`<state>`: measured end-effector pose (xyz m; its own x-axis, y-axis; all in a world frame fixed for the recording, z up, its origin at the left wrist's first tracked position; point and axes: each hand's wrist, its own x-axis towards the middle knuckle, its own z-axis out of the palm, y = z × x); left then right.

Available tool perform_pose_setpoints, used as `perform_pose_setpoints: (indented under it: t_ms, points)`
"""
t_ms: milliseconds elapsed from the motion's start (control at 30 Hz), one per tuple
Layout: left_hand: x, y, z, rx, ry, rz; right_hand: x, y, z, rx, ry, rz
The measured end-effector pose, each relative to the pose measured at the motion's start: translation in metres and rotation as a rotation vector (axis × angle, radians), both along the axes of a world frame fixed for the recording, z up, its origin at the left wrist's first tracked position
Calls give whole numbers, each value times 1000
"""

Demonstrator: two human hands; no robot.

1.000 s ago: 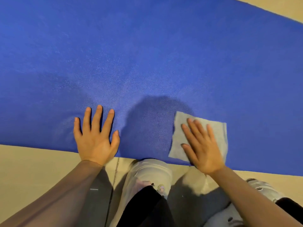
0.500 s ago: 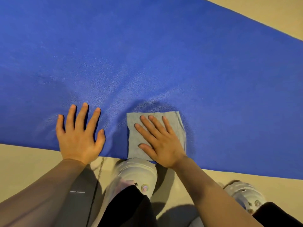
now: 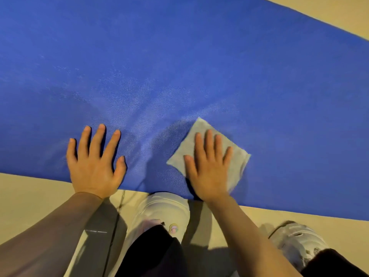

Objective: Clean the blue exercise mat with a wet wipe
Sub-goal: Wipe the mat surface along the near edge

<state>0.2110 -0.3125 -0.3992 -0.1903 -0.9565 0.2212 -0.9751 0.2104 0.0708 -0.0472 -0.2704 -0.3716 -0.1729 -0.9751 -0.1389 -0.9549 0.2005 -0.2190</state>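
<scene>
Wiping the near edge of the blue mat, one hand bracing, the other on the wipe.

The blue exercise mat [image 3: 199, 66] lies flat on the pale floor [image 3: 30, 196], running from far right to near left. The right hand [image 3: 207, 166] presses flat with straight, spread fingers on the grey wet wipe [image 3: 235, 158], which lies spread on the mat near its near edge; a flat palm likely keeps the whole sheet in contact. The left hand [image 3: 95, 162], also flat and wide with nothing in it, rests on the mat to the left, apparently pinning it so it does not slide. Two white shoes [image 3: 163, 210] stand on the floor just beside the near edge. Most of the mat further off looks still to be covered.
</scene>
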Motion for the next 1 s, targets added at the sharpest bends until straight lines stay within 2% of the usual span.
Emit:
perform_pose_setpoints:
  t_ms: [67, 100, 233, 467, 533, 633, 700, 800, 867, 933, 1000]
  points:
    - [-1, 0, 0, 5, -5, 0, 39, -24, -5, -78, -36, 319]
    - [-1, 0, 1, 8, -2, 0, 49, -34, -6, -103, -65, 388]
    - [-1, 0, 0, 14, 18, 3, 13, -43, -9, -100, -64, 398]
    - [-2, 0, 0, 0, 1, 1, -167, 6, 7, 142, 78, -298]
    - [-1, 0, -1, -5, -9, -6, -169, 13, 10, 125, 105, -452]
    - [0, 0, -1, -4, -6, -4, -115, 0, 6, 135, 65, -597]
    - [0, 0, -1, -3, -5, -2, -63, -10, 0, 123, 40, -466]
    - [-2, 0, 0, 8, 11, 0, 14, -18, -4, 16, 45, -50]
    - [-2, 1, 1, 11, 19, 1, 49, -19, 0, -32, -22, 269]
    - [-2, 1, 3, 29, 22, 4, 57, -22, 6, -59, -123, 526]
    - [-2, 1, 4, 34, 21, 5, 35, -25, 4, -79, -149, 594]
